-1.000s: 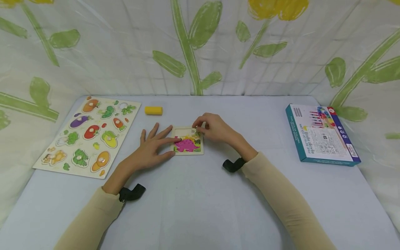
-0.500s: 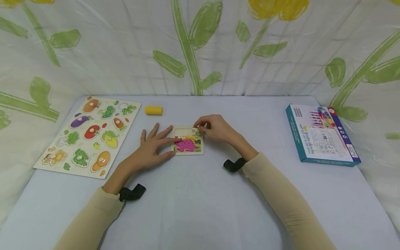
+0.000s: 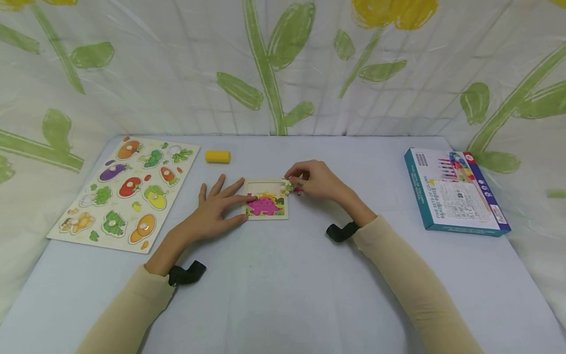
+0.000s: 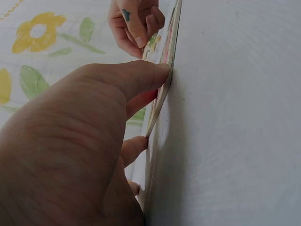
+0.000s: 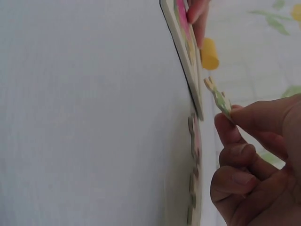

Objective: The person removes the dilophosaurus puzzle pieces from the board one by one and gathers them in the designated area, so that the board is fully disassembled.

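Right hand [image 3: 319, 181] is pinching a flat green-and-cream wooden piece [image 5: 219, 99]; left hand [image 3: 212, 211], fingers straight, is steadying a square pink-dinosaur wooden puzzle [image 3: 260, 188]. Removal is apparently proceeding, next calling for setting the piece aside.

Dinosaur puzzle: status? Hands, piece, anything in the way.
Left hand touches puzzle board. Right hand pinches puzzle piece, held clear of board. Board unfilled along top. Loose pieces beside board, near right hand; path looks unblocked.
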The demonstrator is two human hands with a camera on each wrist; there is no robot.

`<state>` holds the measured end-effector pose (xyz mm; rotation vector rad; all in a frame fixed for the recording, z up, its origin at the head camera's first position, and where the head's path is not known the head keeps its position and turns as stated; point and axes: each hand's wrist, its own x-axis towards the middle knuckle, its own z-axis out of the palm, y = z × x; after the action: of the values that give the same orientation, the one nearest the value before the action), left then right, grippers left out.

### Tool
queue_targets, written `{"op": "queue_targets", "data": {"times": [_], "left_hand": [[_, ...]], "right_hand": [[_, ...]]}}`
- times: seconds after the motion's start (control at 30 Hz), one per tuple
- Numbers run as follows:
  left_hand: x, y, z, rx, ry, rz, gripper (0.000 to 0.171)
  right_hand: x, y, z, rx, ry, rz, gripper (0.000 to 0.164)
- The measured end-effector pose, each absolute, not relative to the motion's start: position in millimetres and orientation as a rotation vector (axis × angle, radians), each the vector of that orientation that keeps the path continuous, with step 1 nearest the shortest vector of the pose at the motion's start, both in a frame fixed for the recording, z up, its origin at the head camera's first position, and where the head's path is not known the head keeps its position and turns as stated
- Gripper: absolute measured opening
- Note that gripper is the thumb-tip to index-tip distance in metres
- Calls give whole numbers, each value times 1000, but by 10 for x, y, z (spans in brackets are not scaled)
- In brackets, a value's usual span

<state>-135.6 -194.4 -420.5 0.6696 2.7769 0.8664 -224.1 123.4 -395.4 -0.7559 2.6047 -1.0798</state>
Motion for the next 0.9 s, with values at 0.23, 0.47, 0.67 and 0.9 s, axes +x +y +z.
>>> {"op": "queue_targets", "data": {"times": [0.23,0.47,0.67,0.9], "left_hand": [[-1351,-1944,-4206,670,2762,875,50],[-1356,-1953,-4208,679,2764,882,50],[-1353,-1950,-4201,669,2767,867,51],[-1344,-1947,-4200,667,2767,872,51]], "right_hand": [[-2249,1463,-3959,-691,2566,-1100,18],[-2246,1717,-3965,-641,2590,-1065,19],[-2225,1903,-3962,-576,2605,-1058,18],[-2218,2112,-3986,-541,2629,-1030,19]]}}
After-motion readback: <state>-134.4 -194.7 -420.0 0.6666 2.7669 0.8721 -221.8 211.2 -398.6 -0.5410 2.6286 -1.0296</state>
